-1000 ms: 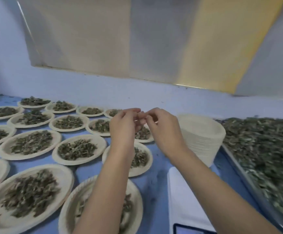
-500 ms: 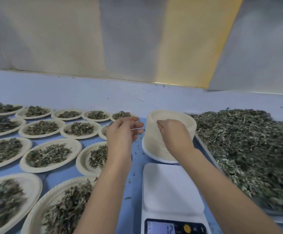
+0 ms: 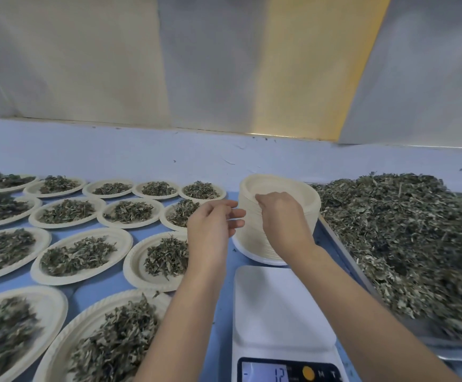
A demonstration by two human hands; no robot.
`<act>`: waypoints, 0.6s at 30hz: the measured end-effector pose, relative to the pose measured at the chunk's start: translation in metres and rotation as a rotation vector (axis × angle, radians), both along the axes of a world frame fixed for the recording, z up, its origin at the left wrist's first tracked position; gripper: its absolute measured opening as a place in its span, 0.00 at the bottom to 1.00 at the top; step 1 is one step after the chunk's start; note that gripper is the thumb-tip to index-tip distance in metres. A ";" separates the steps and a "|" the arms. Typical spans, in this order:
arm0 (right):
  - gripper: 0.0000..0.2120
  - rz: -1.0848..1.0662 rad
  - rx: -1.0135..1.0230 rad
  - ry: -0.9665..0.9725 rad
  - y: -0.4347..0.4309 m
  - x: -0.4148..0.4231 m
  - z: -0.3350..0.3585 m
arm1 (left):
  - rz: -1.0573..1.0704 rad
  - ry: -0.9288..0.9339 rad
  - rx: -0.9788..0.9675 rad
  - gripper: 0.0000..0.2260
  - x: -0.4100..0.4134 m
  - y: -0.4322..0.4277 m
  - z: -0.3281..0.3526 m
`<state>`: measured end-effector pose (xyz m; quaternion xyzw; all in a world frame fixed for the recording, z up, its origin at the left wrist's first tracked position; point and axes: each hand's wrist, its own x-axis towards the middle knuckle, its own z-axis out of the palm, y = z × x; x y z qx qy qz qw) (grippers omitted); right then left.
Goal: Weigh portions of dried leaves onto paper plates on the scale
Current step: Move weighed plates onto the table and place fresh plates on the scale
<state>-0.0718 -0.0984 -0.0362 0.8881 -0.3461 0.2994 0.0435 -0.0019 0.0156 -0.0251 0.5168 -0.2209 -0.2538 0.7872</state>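
A tall stack of empty paper plates (image 3: pixel 304 197) stands behind the white scale (image 3: pixel 276 307). The scale's platform is bare and its display (image 3: pixel 279 374) reads 12 with a minus sign. My right hand (image 3: pixel 282 219) sits on the near top rim of the stack, its fingertips curled over the uppermost plates. My left hand (image 3: pixel 213 227) hovers just left of the stack with relaxed fingers that point at its side and hold nothing. A big heap of dried leaves (image 3: pixel 406 244) fills the metal tray (image 3: pixel 342 252) to the right.
Several paper plates with portions of leaves cover the blue table (image 3: pixel 100 288) on the left, such as one plate (image 3: pixel 158 260) under my left forearm and another (image 3: pixel 108 337) at the front. A pale wall (image 3: pixel 141 153) closes off the back.
Both hands parted from each other above the filled plates and went right to the plate stack. The right hand settled on the stack's top rim; the view swung right too.
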 end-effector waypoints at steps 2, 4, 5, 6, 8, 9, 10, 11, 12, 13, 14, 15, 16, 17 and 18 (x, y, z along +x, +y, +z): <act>0.17 0.013 0.024 0.004 -0.002 -0.001 0.003 | -0.019 -0.002 0.015 0.10 0.000 -0.001 -0.002; 0.17 0.015 0.014 0.010 -0.003 -0.003 0.007 | -0.033 -0.003 0.026 0.10 0.000 -0.001 -0.003; 0.18 0.015 -0.003 -0.001 -0.003 -0.004 0.009 | -0.034 -0.006 0.030 0.10 0.000 -0.001 -0.003; 0.18 0.019 -0.025 -0.022 -0.002 -0.006 0.011 | -0.031 -0.011 0.031 0.10 0.001 -0.001 -0.003; 0.18 0.031 -0.071 -0.076 -0.003 -0.009 0.013 | -0.020 -0.014 0.030 0.10 0.001 0.000 -0.003; 0.18 0.037 -0.089 -0.098 -0.004 -0.011 0.012 | -0.015 -0.013 0.030 0.10 0.001 0.000 -0.003; 0.19 0.045 -0.098 -0.118 -0.005 -0.013 0.011 | -0.014 -0.012 0.034 0.10 0.000 -0.001 -0.004; 0.19 0.052 -0.102 -0.139 -0.006 -0.014 0.011 | -0.014 -0.012 0.039 0.10 0.000 -0.001 -0.005; 0.19 0.061 -0.111 -0.166 -0.006 -0.016 0.011 | -0.014 -0.013 0.045 0.10 -0.001 -0.001 -0.005; 0.18 0.079 -0.129 -0.202 -0.004 -0.018 0.011 | -0.012 -0.014 0.050 0.10 -0.002 -0.002 -0.006; 0.18 0.111 -0.161 -0.243 0.000 -0.019 0.011 | -0.006 -0.016 0.051 0.10 -0.001 -0.003 -0.006; 0.17 0.156 -0.209 -0.283 0.003 -0.020 0.011 | 0.002 -0.019 0.048 0.10 -0.001 -0.004 -0.007; 0.17 0.202 -0.270 -0.315 0.008 -0.021 0.009 | 0.012 -0.025 0.041 0.09 0.000 -0.004 -0.007; 0.17 0.248 -0.329 -0.332 0.013 -0.021 0.007 | 0.023 -0.035 0.031 0.08 0.001 -0.004 -0.007; 0.16 0.296 -0.378 -0.340 0.018 -0.022 0.003 | 0.034 -0.046 0.022 0.06 0.002 -0.004 -0.008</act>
